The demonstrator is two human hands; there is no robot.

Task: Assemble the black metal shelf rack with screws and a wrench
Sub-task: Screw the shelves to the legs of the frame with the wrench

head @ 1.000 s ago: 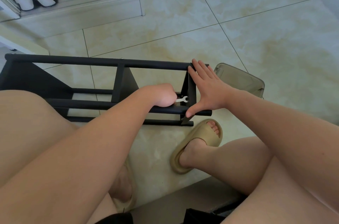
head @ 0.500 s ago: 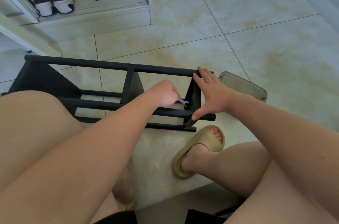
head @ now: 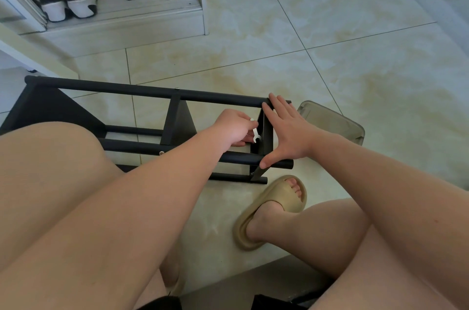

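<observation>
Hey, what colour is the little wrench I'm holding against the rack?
White or pale silver, seen in the head view, where the left hand grips the wrench.

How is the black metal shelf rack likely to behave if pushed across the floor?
Probably stiff: the black metal shelf rack is rigid-looking bars joined to panels. It may slide, since it lies on glossy floor tiles; the right hand pressing flat on its end panel seems to steady it. Unlikely to roll, being boxy.
</observation>
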